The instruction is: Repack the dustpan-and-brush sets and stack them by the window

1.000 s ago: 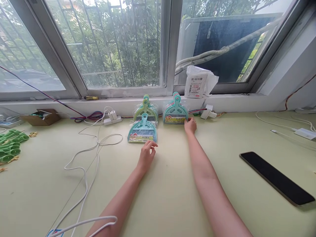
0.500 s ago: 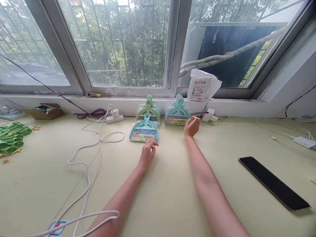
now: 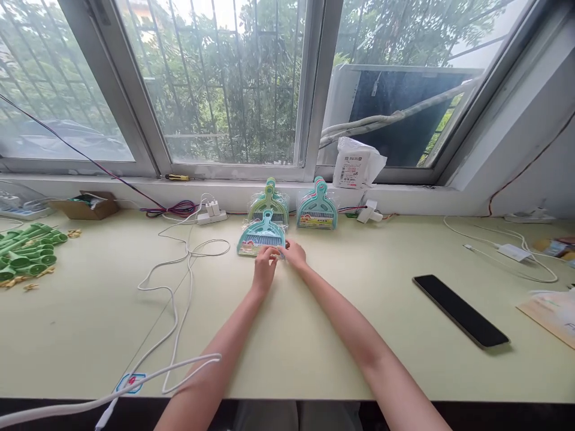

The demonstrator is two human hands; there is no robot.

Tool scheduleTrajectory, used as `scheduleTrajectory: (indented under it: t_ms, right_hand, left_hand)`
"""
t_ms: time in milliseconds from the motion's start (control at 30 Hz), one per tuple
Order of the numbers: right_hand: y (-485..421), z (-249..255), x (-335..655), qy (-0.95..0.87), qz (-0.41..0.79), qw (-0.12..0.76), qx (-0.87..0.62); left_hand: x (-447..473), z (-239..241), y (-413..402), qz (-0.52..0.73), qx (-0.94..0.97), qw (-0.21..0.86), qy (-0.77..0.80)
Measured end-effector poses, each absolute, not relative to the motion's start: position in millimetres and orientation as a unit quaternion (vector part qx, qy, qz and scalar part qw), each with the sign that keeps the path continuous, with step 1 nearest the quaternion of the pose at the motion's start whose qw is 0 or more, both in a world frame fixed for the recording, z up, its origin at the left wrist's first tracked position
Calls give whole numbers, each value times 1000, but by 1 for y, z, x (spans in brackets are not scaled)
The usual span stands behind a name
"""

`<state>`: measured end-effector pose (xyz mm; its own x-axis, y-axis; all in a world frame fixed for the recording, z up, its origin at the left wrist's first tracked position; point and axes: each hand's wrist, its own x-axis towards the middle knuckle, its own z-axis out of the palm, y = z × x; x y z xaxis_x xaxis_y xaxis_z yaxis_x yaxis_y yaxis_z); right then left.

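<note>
Front dustpan [image 3: 256, 234]: I see the blue-green pan standing on the pale table [image 3: 323, 323], handle up, a grey-bristled brush and a printed strip across its face; its lower right corner lies at both sets of fingertips.
Left hand [image 3: 265, 267]: I have it low in front of that corner, fingers bent, the tips overlapping the lower edge of the pan from my viewpoint; I cannot tell whether they are clamped on it or only rest close.
Right hand [image 3: 295, 255]: I see it just beside the same corner, reaching in from the right, fingertips at the pan's right edge and almost meeting the left ones; how firmly they press, if at all, I cannot tell.
Rear stack [image 3: 269, 204]: more pans in clear wrap, a yellow-green one foremost, directly behind the front pan and beyond my fingers.
Right stack [image 3: 317, 205]: blue-green pans with a pink edge among them, upright near the wall, apart from both hands.
Table, left side: I make out a white cable [image 3: 174, 311] in loops and a heap of green plastic pieces [image 3: 31, 251].
Table, right side: a dark phone [image 3: 460, 311] lies flat, well apart from my right hand.
</note>
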<state>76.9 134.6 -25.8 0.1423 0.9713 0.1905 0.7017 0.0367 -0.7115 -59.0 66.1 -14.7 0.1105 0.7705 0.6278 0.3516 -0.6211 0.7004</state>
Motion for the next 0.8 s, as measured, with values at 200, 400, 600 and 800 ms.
scheduleTrajectory:
  t_ms: [200, 400, 600, 800]
  right_hand:
    - [91, -31, 106, -630, 221, 440, -600]
    - [38, -32, 152, -586, 216, 523, -580]
    - [25, -17, 171, -637, 107, 473, -599]
    - [10, -13, 151, -719, -7, 451, -528]
  left_hand:
    - [-86, -8, 80, 604, 651, 122, 442]
    - [-84, -4, 78, 585, 566, 359, 456]
    - [-62, -9, 57, 455, 554, 579, 388]
    - [-66, -11, 57, 504, 494, 573, 416]
